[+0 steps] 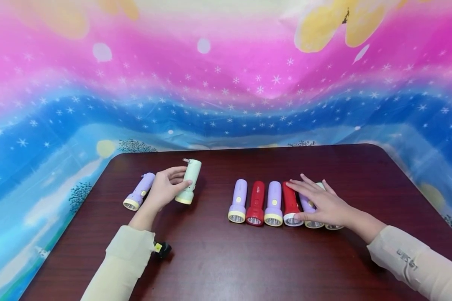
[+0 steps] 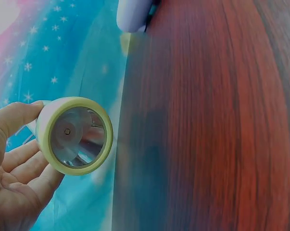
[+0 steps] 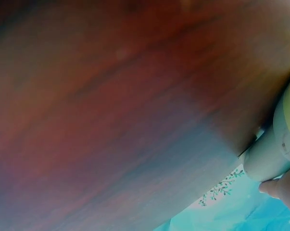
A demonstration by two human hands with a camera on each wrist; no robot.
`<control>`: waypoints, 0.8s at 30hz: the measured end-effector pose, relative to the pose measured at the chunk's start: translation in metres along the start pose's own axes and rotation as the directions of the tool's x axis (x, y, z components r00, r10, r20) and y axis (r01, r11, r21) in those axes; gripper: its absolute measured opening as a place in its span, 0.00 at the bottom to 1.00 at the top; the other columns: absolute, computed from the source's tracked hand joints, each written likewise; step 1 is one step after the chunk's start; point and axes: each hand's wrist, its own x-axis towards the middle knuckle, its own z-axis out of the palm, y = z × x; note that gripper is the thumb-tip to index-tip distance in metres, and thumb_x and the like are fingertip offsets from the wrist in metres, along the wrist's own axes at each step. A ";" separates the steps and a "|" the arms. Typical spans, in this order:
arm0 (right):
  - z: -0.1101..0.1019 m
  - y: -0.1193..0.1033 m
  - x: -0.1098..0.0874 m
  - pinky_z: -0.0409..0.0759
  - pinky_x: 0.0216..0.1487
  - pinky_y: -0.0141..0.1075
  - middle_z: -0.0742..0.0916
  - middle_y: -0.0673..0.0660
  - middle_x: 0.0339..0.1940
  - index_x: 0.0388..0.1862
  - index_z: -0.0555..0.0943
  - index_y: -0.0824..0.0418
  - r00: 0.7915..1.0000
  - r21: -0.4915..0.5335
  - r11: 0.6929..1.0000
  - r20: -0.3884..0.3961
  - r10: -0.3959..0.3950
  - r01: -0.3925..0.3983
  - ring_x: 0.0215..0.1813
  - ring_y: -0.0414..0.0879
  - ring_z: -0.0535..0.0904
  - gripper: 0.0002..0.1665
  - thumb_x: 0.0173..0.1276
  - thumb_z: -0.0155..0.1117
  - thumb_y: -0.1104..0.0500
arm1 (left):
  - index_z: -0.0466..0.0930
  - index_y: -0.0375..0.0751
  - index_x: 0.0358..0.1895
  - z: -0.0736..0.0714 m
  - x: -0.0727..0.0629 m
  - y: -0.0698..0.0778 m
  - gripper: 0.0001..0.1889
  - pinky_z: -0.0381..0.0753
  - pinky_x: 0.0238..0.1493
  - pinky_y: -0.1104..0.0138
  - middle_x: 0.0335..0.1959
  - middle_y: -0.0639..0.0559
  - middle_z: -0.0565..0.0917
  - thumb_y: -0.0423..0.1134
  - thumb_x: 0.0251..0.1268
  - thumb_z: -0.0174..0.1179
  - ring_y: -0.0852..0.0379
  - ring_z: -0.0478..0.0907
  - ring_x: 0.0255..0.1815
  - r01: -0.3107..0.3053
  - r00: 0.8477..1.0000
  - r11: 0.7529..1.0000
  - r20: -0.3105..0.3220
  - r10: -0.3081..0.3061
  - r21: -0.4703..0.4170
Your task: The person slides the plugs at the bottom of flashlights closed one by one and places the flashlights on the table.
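Note:
My left hand (image 1: 166, 188) grips a pale green flashlight (image 1: 190, 173) above the table, its yellow-rimmed lens tilted downward. The left wrist view shows that lens (image 2: 77, 137) face on, with thumb and fingers around the body behind it. Beside the hand lies a purple flashlight (image 1: 145, 186). My right hand (image 1: 325, 202) lies with spread, fairly straight fingers across the right end of a row, over a red flashlight (image 1: 290, 196), a purple one (image 1: 314, 223) and a pale green one (image 3: 267, 154). A fingertip touches the pale green one in the right wrist view.
Further left in the row lie a purple flashlight (image 1: 240, 192), a red one (image 1: 257, 200) and another purple one (image 1: 274, 198), lenses toward me. They rest on a dark wooden table (image 1: 211, 259). A patterned cloth (image 1: 226, 83) hangs behind the table's far edge.

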 end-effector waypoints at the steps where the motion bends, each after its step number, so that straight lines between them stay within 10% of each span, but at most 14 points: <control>1: 0.000 0.000 0.000 0.44 0.70 0.76 0.67 0.59 0.78 0.78 0.62 0.46 1.000 0.001 1.000 0.000 -0.002 0.002 0.81 0.64 0.50 0.54 0.56 0.69 0.30 | 0.74 0.36 0.66 0.001 0.000 0.001 0.27 0.84 0.56 0.56 0.60 0.34 0.81 0.34 0.64 0.67 0.40 0.83 0.56 -0.002 1.000 1.000 0.001 0.002 -0.005; 24: -0.013 -0.010 0.004 0.43 0.65 0.80 0.66 0.62 0.79 0.78 0.62 0.50 0.999 0.145 0.989 0.013 -0.034 0.032 0.80 0.69 0.48 0.52 0.59 0.72 0.38 | 0.76 0.39 0.65 0.034 -0.009 0.024 0.27 0.83 0.57 0.52 0.59 0.37 0.82 0.34 0.61 0.69 0.42 0.84 0.53 -0.087 0.995 0.994 0.040 0.090 -0.070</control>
